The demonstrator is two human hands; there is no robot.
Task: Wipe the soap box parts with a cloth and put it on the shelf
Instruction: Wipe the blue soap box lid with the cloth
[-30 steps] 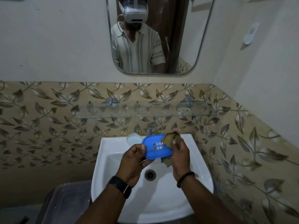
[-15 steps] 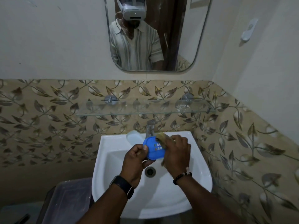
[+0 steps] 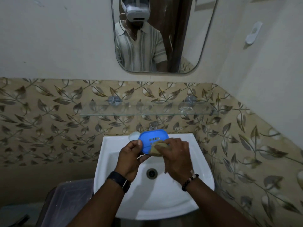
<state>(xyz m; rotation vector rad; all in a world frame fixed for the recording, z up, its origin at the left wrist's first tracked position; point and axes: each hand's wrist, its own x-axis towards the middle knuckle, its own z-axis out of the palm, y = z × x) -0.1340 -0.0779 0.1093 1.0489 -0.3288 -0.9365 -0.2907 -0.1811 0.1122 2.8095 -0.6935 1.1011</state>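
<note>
A blue soap box part (image 3: 151, 136) with drain slots is held tilted up over the white sink (image 3: 188, 200). My left hand (image 3: 130, 158) grips its left edge. My right hand (image 3: 177, 158) presses a brownish cloth (image 3: 156, 149) against the part's lower right face. A second, pale soap box part (image 3: 133, 135) lies on the sink's back rim, half hidden behind the blue one. The glass shelf (image 3: 147, 109) hangs on the tiled wall above the tap and is bare.
A chrome tap (image 3: 153, 126) stands behind the blue part. The drain (image 3: 151, 173) is in the basin's middle. A mirror (image 3: 157, 35) hangs above the shelf. A translucent plastic bin (image 3: 65, 202) sits to the sink's lower left. A white wall hook (image 3: 253, 34) is at the right.
The blue part has been turned so its slotted face is toward me and raised slightly. My right hand with the cloth has shifted from its right edge to its lower face.
</note>
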